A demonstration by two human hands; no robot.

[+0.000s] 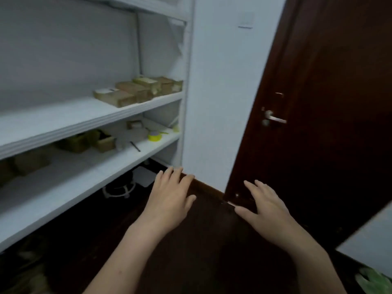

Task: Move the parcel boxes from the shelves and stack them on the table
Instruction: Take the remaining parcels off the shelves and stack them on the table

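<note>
Nearest, two bare forearms reaching forward over a dark floor [201, 251]. Left hand [171, 198] palm down, fingers spread apart, holding nothing. Right hand [263, 211] likewise flat and open, thumb stretched out to the left, empty — well apart from the left hand. Neither touching a box.

At the near right edge, a pale corner [369, 240], perhaps a table, too little in view to tell, with something green and blurred [375, 281] below it.

To the left, white shelves [63, 122] running from near left to far right. On the lower shelf, blurred brown boxes at the near left [29, 161], then two small open cardboard boxes [105, 143] side by side, one more small box [134, 124] farther back, a dark pen-like stick [135, 146] lying flat, and a yellow roll [154, 136] near the far right end. Under that shelf, on the floor, a round white-ringed stool or stand [119, 186] and a flat white sheet [143, 176] just beyond it.

On the middle shelf, farther off — a cluster of brown parcel boxes [137, 90] packed close together toward the right end, some with pale labels on top. Shelf above that bare as far as seen.

Farthest, a pale wall [222, 81] with a light switch [245, 19] high up, and to the right a dark brown door [328, 102] with a silver lever handle [273, 118].
</note>
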